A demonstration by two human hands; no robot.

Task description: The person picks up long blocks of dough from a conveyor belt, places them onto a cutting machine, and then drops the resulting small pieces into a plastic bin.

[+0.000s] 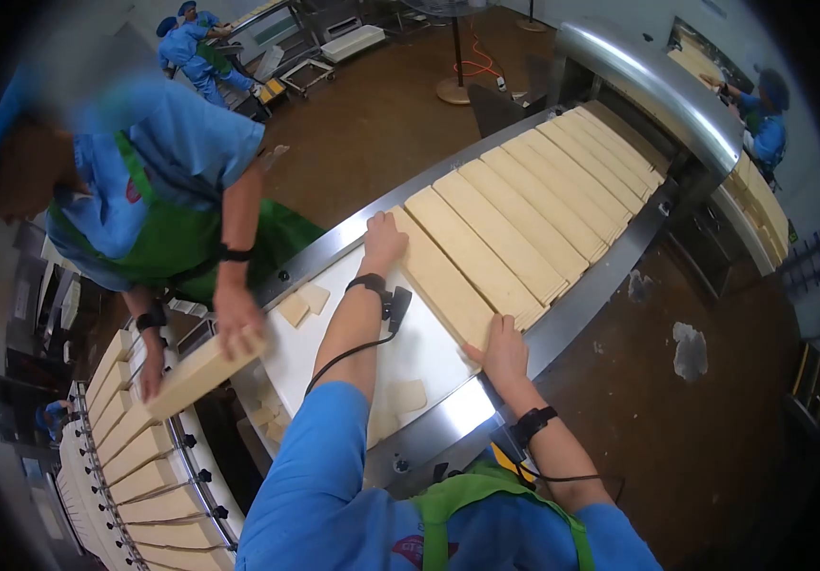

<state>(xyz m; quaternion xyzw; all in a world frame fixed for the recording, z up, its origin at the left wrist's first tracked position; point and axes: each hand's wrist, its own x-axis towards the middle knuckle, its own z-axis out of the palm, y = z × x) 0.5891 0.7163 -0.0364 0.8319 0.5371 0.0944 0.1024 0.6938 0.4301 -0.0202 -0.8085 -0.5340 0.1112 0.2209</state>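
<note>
From the head view I see my left hand (383,243) with fingers curled over the far end of the nearest long pale-tan slab (443,285) on the white conveyor belt (419,347). My right hand (503,347) clasps its near end. Gripped only at its ends, it could sag and snap, I judge.

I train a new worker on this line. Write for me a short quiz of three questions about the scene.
1. True or false: the left hand and the right hand both touch the nearest long pale rectangular slab.
2. What does the co-worker in the green apron hold? A) a pale slab B) a knife C) a tray
3. Fill in: small pale broken pieces lie on the white ____.
Key: 1 true; 2 A; 3 belt.
</note>
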